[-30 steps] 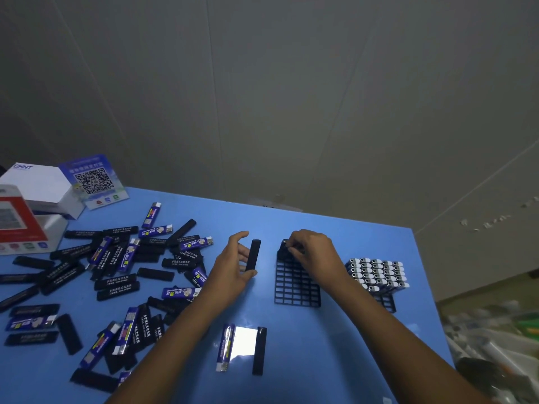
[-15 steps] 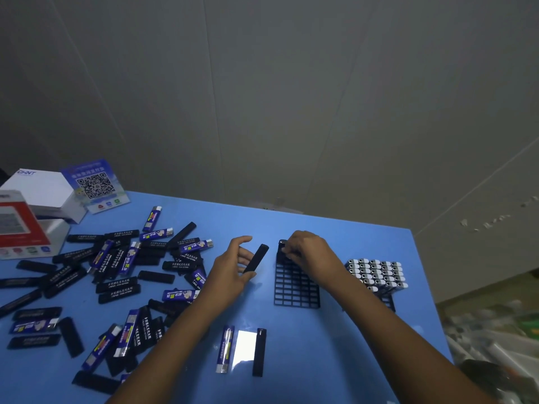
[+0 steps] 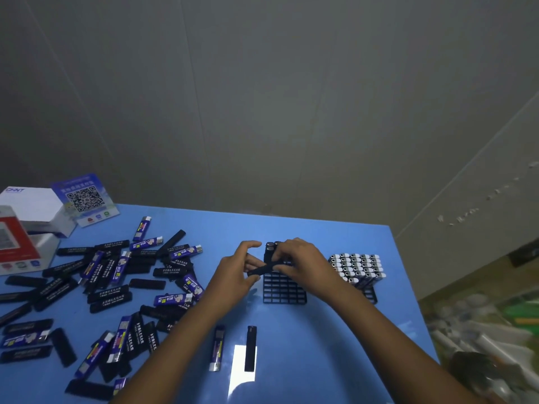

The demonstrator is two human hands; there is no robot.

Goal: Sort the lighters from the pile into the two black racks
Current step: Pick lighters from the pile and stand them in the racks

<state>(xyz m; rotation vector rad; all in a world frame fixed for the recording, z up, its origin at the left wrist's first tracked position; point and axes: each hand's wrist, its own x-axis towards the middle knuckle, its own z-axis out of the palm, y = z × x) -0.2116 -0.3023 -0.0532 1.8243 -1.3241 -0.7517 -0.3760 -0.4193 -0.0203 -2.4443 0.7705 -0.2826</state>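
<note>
Both hands meet over the near black grid rack (image 3: 284, 288) on the blue table (image 3: 320, 345). The left hand (image 3: 233, 275) pinches one end of a slim black lighter (image 3: 264, 269), thumb below and curled fingers above, its index finger lifted and arched. The right hand (image 3: 303, 262) comes in from the other side with its fingertips closed on the same lighter's far end, wrist raised, forearm running back to the lower right. The lighter lies tilted across the rack's left far corner, just in front of two black lighters (image 3: 272, 247) standing upright in the rack's far row. The rest of that rack's cells look open. Right of this rack, a second black rack (image 3: 369, 294) is packed with upright blue lighters with silver caps (image 3: 357, 265). Left of the near rack sprawls the loose pile of black and blue lighters (image 3: 116, 275). Nearer the person than the rack, one blue lighter (image 3: 217, 346) and one black lighter (image 3: 250, 346) lie side by side. Far left of the rack stand a white box (image 3: 32, 204), a red and white box (image 3: 17, 243) and a blue QR-code card (image 3: 84, 199).
</note>
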